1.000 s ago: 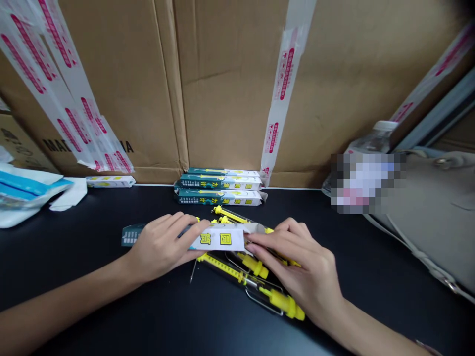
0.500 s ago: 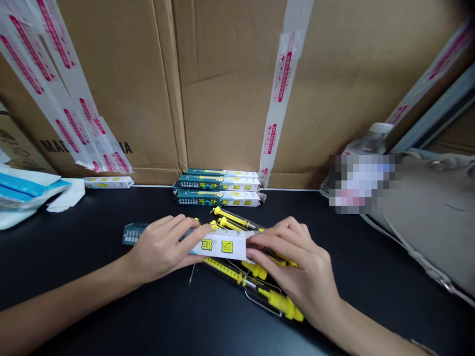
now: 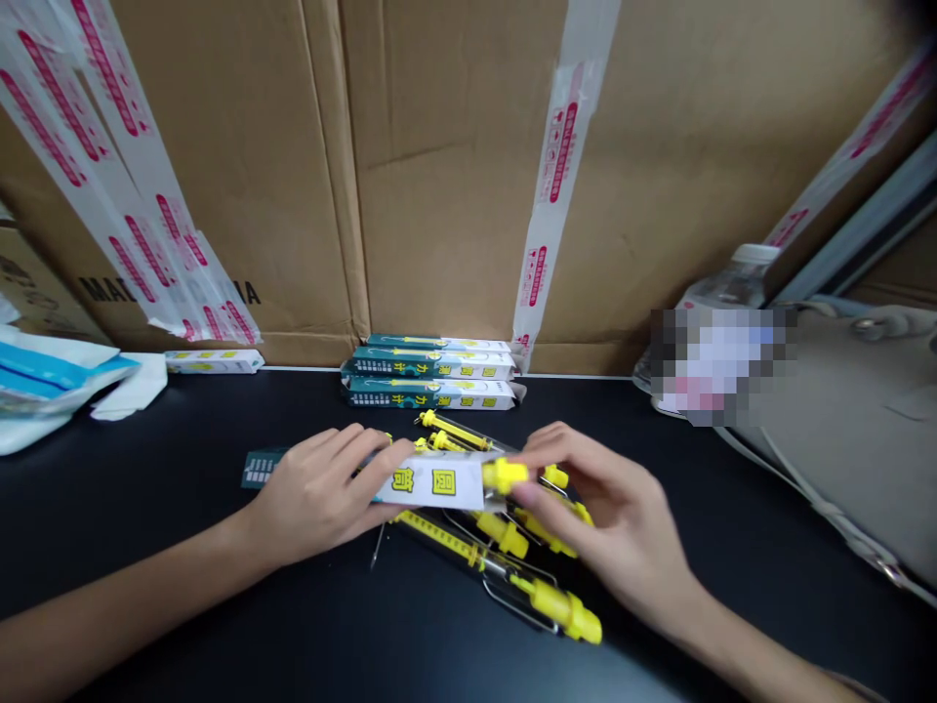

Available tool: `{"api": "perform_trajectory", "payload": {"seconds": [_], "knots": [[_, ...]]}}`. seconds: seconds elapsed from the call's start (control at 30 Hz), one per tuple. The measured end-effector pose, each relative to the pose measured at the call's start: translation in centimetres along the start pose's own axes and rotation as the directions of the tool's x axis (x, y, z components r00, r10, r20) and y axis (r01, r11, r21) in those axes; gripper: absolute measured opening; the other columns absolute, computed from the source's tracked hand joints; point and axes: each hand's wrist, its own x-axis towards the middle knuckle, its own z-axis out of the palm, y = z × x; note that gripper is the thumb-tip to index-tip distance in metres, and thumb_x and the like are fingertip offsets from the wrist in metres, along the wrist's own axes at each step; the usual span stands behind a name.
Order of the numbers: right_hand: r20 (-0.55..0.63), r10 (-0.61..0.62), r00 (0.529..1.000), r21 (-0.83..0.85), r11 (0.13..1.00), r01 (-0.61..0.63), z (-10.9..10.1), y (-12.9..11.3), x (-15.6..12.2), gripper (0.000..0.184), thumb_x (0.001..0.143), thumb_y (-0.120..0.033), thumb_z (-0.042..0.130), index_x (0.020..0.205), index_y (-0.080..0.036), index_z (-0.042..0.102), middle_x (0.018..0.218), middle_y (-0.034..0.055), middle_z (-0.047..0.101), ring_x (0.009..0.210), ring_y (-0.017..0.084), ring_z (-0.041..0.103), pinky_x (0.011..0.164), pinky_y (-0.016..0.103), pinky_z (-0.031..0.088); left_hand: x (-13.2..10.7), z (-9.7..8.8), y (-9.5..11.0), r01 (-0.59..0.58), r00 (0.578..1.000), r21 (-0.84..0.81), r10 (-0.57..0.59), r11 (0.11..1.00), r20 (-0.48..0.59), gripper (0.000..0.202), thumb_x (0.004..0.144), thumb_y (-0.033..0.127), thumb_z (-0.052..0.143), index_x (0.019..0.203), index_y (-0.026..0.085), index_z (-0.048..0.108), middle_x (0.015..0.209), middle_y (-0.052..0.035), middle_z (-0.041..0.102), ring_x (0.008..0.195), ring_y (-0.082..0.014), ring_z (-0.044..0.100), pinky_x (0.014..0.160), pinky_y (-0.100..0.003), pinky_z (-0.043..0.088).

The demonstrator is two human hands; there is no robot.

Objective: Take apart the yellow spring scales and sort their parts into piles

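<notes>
My left hand grips a long teal-and-white cardboard box printed with yellow characters, its fingers lying across the middle. My right hand pinches a clear tube spring scale with a yellow cap right at the box's right end. Several more yellow-capped tube scales lie loose under and beside my hands, the nearest on the black tabletop with its wire hook showing. My right fingers hide part of the held scale.
A stack of similar boxes stands against the cardboard wall, with a single box to its left. Blue-and-white packaging lies on the black table at left. A plastic bottle and beige bag sit at right.
My right hand has come off the box's right end and now pinches a yellow-capped scale there. The box has stayed under my left hand.
</notes>
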Motion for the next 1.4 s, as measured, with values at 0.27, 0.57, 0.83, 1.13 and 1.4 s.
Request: {"api": "perform_trajectory", "payload": {"seconds": [0.27, 0.57, 0.83, 1.13, 1.4], "knots": [[0.110, 0.567, 0.817, 0.429, 0.714, -0.553, -3.7, 2.0, 1.6, 0.028, 0.083, -0.039, 0.067, 0.102, -0.022, 0.056, 0.066, 0.0008, 0.065, 0.052, 0.016, 0.060, 0.042, 0.024, 0.048, 0.2, 0.6, -0.2, 0.110, 0.987, 0.011, -0.110, 0.994, 0.113, 0.029, 0.096, 0.035, 0.051, 0.111, 0.010, 0.057, 0.092, -0.0097, 0.066, 0.081, -0.0233, 0.063, 0.068, -0.034, 0.050], [0.061, 0.585, 0.809, 0.189, 0.789, -0.584, -4.9, 2.3, 2.8, 0.048, 0.070, -0.053, 0.080, 0.098, -0.014, 0.073, 0.072, 0.0031, 0.063, 0.047, 0.007, 0.044, 0.037, 0.021, 0.040, 3.0, 0.4, -2.2, 0.054, 0.987, 0.072, -0.064, 0.996, 0.144, 0.034, 0.090, 0.030, 0.051, 0.118, 0.011, 0.056, 0.099, -0.0136, 0.063, 0.087, -0.0261, 0.061, 0.070, -0.036, 0.051], [-0.201, 0.595, 0.778, 0.315, 0.791, -0.524, -10.9, 6.4, 4.4, 0.031, 0.063, -0.037, 0.087, 0.088, -0.021, 0.078, 0.082, 0.0075, 0.069, 0.062, 0.013, 0.051, 0.042, 0.020, 0.048, 7.0, 3.2, -6.8, 0.127, 0.979, 0.194, -0.154, 0.973, 0.131, 0.036, 0.095, 0.024, 0.050, 0.128, 0.009, 0.051, 0.117, -0.0192, 0.055, 0.104, -0.0300, 0.054, 0.084, -0.040, 0.048], [-0.086, 0.553, 0.829, 0.303, 0.807, -0.507, -10.7, 7.7, 4.3, 0.036, 0.066, -0.040, 0.085, 0.093, -0.018, 0.075, 0.080, 0.0068, 0.070, 0.060, 0.012, 0.051, 0.044, 0.022, 0.044, 11.7, 7.1, -7.3, 0.112, 0.978, 0.124, -0.132, 0.986, 0.162, 0.034, 0.097, 0.026, 0.053, 0.127, 0.010, 0.053, 0.105, -0.0145, 0.064, 0.102, -0.0295, 0.053, 0.081, -0.038, 0.040], [0.100, 0.530, 0.842, 0.270, 0.800, -0.536, -8.9, 7.2, 3.9, 0.038, 0.070, -0.044, 0.084, 0.092, -0.016, 0.069, 0.074, 0.0028, 0.064, 0.061, 0.013, 0.054, 0.051, 0.025, 0.049, 13.0, 8.2, -7.4, 0.185, 0.971, 0.052, -0.191, 0.981, 0.144, 0.035, 0.093, 0.042, 0.060, 0.118, 0.017, 0.061, 0.111, -0.0127, 0.061, 0.104, -0.0283, 0.051, 0.082, -0.037, 0.038]]}}
